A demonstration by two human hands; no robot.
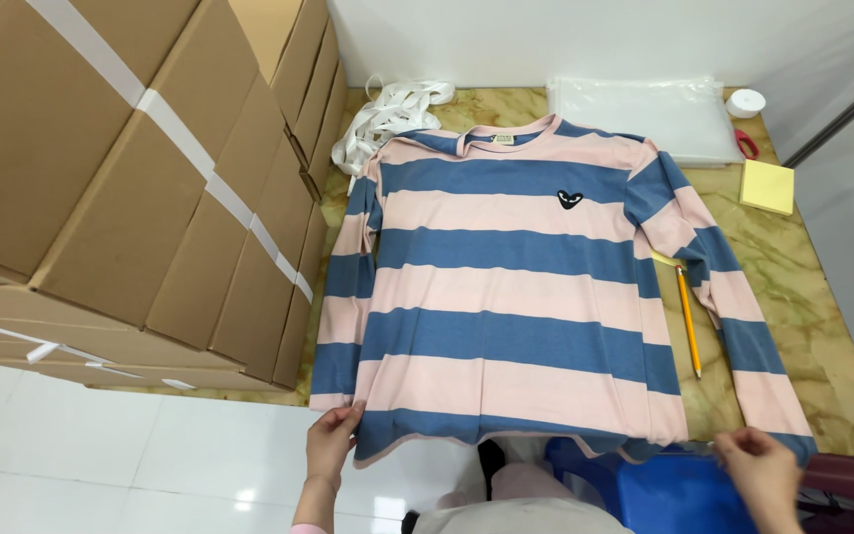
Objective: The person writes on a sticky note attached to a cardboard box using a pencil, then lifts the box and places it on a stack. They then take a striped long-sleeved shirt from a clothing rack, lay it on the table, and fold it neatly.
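A long-sleeved shirt (506,287) with pink and blue stripes lies face up and flat on a marbled table (822,326), collar toward the far side, a small black patch on its chest. My left hand (333,445) pinches the hem at the shirt's lower left corner. My right hand (758,473) grips the hem at the lower right, beside the cuff of the right sleeve. Both sleeves lie straight along the body.
Stacked cardboard boxes (121,168) fill the left side. A yellow pencil (688,321) lies between body and right sleeve. At the far edge are white ribbon (387,114), clear plastic bags (644,114), a tape roll (745,102) and yellow sticky notes (767,186). A blue stool (664,489) stands below.
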